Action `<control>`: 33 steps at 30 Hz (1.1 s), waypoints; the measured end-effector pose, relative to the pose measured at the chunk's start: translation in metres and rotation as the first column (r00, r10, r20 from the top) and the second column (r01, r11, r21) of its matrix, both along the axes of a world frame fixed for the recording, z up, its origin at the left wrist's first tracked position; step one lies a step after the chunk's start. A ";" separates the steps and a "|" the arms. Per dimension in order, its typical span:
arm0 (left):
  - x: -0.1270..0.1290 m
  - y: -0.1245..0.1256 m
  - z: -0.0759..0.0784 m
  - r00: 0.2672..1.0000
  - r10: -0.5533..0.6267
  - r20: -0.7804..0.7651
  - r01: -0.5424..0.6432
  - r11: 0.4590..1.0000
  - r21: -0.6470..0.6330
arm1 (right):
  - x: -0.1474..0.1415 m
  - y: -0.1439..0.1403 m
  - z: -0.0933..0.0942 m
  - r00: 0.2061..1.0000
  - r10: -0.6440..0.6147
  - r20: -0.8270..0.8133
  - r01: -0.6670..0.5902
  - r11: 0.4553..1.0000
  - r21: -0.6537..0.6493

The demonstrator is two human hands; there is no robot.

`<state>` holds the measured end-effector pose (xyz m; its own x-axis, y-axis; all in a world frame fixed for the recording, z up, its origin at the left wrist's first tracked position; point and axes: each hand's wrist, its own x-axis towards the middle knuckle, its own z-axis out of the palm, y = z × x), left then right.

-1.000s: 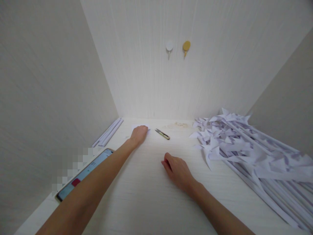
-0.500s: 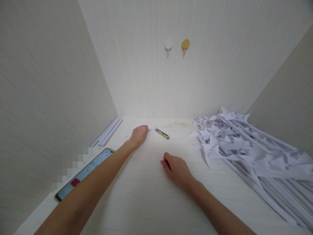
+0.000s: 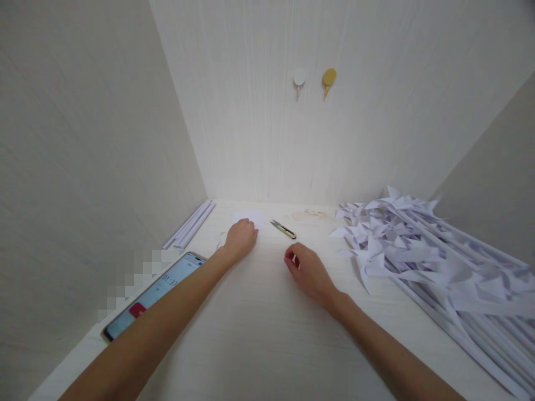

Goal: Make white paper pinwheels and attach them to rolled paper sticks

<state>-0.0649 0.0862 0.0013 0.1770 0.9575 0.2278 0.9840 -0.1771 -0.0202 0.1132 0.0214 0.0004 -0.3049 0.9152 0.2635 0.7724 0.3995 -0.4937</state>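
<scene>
At the far side of the table, my left hand (image 3: 241, 240) is closed, palm down, at the near edge of a small white sheet of paper (image 3: 253, 216). Its fingertips are hidden, so I cannot tell whether they grip the sheet. My right hand (image 3: 310, 272) hovers over or rests on the tabletop to the right, fingers curled and thumb close to the index finger; nothing shows in it. Between and beyond the hands lie thread snips (image 3: 284, 229), blades pointing to the far left.
Paper pinwheels with rolled paper sticks (image 3: 401, 239) are heaped along the right side. Several white paper tubes (image 3: 194, 224) lie at the left wall. A phone (image 3: 167, 284) showing a timer is partly under my left forearm. Two hooks, white (image 3: 299, 77) and yellow (image 3: 329, 77), are on the back wall.
My left hand has drawn back slightly towards me, uncovering more of the white sheet. My right hand has moved forward, closer to the snips. The view has shifted slightly.
</scene>
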 end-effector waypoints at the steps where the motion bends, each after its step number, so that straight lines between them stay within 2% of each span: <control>1: 0.001 -0.005 -0.002 1.000 0.020 -0.010 -0.019 1.000 0.010 | -0.006 0.011 0.006 0.999 -0.003 0.033 0.002 0.999 0.042; 3: 0.004 -0.013 -0.008 0.997 0.070 -0.018 -0.069 0.997 0.029 | -0.021 0.034 0.017 0.989 0.001 0.145 -0.018 0.993 0.113; 5: 0.007 -0.018 -0.014 0.993 0.121 -0.010 -0.120 0.992 0.042 | -0.038 0.058 0.024 0.947 -0.016 0.320 -0.020 0.994 0.109; 6: 0.007 -0.019 -0.017 0.990 0.142 0.013 -0.143 0.989 0.046 | -0.047 0.070 0.025 0.939 -0.025 0.342 -0.009 0.995 0.098; 12: 0.009 -0.020 -0.025 0.982 0.155 0.106 -0.160 0.986 0.037 | -0.081 0.113 0.008 0.919 -0.109 0.380 0.093 0.994 0.059; 18: 0.008 -0.016 -0.028 0.973 0.164 0.163 -0.171 0.985 0.033 | -0.096 0.129 -0.002 0.903 -0.125 0.411 0.123 0.992 0.032; 25: 0.008 -0.016 -0.024 0.971 0.165 0.170 -0.166 0.986 -0.008 | -0.100 0.135 -0.012 0.902 -0.104 0.419 0.124 0.992 -0.022; 33: 0.008 -0.015 -0.027 0.972 0.139 0.190 -0.150 0.988 0.040 | -0.100 0.136 -0.012 0.905 -0.087 0.416 0.102 0.995 -0.013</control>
<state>-0.0573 0.0711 -0.0258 -0.0128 0.9553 0.2953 0.9864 -0.0364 0.1604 0.0131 0.1573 -0.0117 -0.2915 0.9512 0.1009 0.9435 0.3032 -0.1333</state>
